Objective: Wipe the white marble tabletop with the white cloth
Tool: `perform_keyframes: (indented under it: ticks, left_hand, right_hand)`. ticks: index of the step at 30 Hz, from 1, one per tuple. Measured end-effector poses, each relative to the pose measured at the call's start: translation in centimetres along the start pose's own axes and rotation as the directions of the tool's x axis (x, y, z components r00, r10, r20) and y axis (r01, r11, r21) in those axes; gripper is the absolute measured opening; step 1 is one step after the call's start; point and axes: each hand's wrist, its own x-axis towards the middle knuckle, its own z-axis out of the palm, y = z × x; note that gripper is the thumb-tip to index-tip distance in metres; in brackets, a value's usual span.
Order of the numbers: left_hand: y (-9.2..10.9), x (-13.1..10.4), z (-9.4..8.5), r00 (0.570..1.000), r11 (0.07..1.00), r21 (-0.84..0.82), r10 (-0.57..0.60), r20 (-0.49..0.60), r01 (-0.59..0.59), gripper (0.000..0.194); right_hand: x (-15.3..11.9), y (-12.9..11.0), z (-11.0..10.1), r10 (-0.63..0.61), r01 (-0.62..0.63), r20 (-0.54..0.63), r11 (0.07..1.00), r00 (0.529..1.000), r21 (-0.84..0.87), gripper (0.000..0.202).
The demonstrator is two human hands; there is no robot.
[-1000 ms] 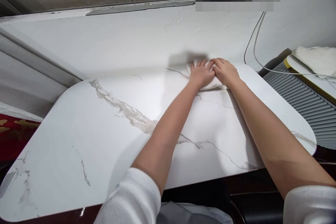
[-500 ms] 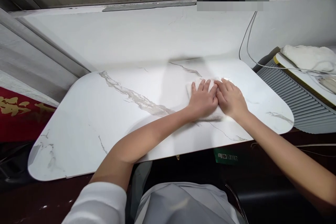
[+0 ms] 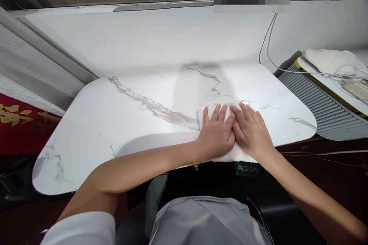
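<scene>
L hand [image 3: 217,138] & R hand [image 3: 253,130] lay palm-down on the cloth [image 3: 237,154], touching each other — fingers extended, L's spread, both laid flat over it. Cloth was on the table [image 3: 86,122], R of ctr, its near side at the table's near edge. Grey veins ran across the tabletop; back edge was by the wall [image 3: 143,42]. Far R: ribbed unit [image 3: 316,103] w/ fluffy fabric [image 3: 330,60] on top — thin cables [image 3: 269,42] hung nearby.

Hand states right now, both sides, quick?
Left hand: open, palm down on the white cloth, fingers spread, not clenched.
Right hand: open, palm down on the same cloth, close against the left.
</scene>
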Motion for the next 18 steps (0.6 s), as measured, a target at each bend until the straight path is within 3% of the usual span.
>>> perform_keyframes:
  ticks: [6, 14, 18]
  left_hand:
    - [-2.4, 3.2, -0.4, 0.998, 0.998, -0.030, -0.058, 0.030, 0.059, 0.055]
    - [-10.1, 11.4, -1.6, 0.990, 0.991, -0.013, -0.133, -0.056, 0.132, 0.052]
    - [-12.8, 14.2, -2.0, 0.983, 0.987, -0.020, -0.162, -0.088, 0.160, 0.051]
  right_hand:
    - [4.4, -0.3, 0.8, -0.014, 0.015, -0.020, 0.999, 1.000, 0.036, 0.052]
    - [16.0, -0.9, 3.9, -0.041, 0.061, -0.098, 0.974, 0.994, 0.216, 0.048]
    - [20.4, -1.1, 4.8, -0.056, 0.080, -0.096, 0.961, 0.994, 0.266, 0.046]
